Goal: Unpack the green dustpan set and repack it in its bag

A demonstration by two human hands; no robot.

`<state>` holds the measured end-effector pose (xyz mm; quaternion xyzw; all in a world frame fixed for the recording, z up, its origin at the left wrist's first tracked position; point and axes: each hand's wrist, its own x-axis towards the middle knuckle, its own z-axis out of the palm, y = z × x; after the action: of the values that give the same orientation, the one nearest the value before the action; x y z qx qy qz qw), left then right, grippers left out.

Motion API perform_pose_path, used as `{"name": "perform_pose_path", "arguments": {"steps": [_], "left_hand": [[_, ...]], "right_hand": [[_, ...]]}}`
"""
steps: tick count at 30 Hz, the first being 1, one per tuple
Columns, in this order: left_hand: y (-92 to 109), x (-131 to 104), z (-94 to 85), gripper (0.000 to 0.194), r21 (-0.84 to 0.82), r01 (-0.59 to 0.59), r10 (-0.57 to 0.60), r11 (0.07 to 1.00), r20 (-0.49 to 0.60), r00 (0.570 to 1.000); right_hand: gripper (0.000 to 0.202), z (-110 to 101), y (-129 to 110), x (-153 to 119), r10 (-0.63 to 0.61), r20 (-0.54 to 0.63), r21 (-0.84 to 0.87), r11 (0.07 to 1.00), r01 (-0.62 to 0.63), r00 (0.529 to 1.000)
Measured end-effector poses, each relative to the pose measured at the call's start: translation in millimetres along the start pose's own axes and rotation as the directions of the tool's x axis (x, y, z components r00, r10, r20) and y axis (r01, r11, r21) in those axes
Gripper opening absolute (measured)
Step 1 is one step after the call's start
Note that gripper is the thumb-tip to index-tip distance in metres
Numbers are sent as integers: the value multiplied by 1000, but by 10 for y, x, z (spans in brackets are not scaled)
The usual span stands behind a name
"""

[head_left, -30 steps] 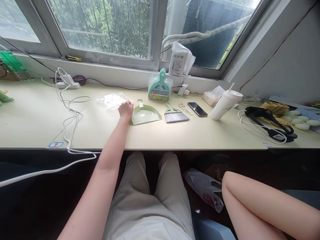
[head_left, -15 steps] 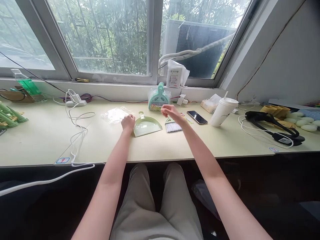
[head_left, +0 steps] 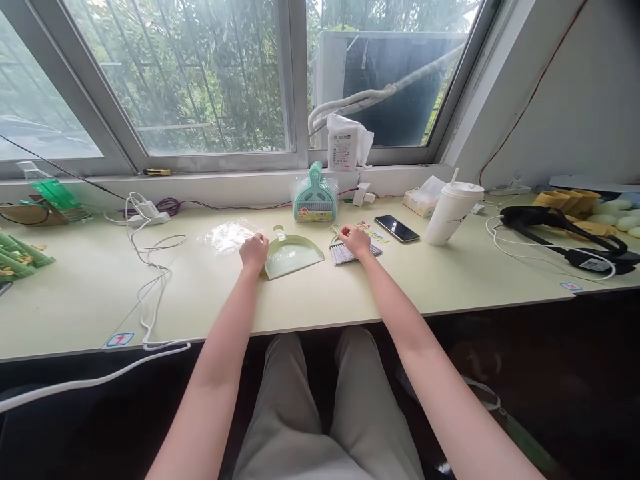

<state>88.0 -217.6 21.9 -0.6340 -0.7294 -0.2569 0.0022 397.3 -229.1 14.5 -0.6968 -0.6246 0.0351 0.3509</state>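
A pale green dustpan (head_left: 295,257) lies on the table with its wide edge toward me. Close against its left side is my left hand (head_left: 254,253), closed, with whatever it may hold hidden. To the dustpan's right lies a small hand brush (head_left: 343,255) with grey-white bristles and a light green handle loop. My right hand (head_left: 356,241) covers the brush's middle, its fingers curled together; I cannot see whether they grip it. Crumpled clear plastic wrap (head_left: 227,237) rests beyond my left hand, and a colourful card (head_left: 373,233) lies behind my right.
A wrapped green dustpan-and-brush set (head_left: 315,200) stands at the back. On the right are a phone (head_left: 397,228), a white cup with a straw (head_left: 453,213), a tissue pack (head_left: 424,197) and a black strapped item (head_left: 565,233). White cables (head_left: 155,273) cross the left side.
My right hand has come down from above the brush onto it. My left hand stays beside the dustpan. The view has shifted slightly.
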Motion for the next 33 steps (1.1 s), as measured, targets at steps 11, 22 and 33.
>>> {"name": "perform_pose_path", "arguments": {"steps": [11, 22, 33], "left_hand": [[-3, 33, 44, 35, 1, 3, -3, 1000, 10, 1000], [4, 21, 44, 35, -9, -13, 13, 1000, 13, 1000], [17, 14, 39, 36, 16, -15, 14, 1000, 10, 1000]], "right_hand": [[19, -8, -70, -63, 29, -90, -110, 993, -39, 996], [21, 3, -93, -70, 37, -57, -136, 990, -45, 998], [22, -29, -118, -83, 14, -21, -127, 992, -17, 1000]]}}
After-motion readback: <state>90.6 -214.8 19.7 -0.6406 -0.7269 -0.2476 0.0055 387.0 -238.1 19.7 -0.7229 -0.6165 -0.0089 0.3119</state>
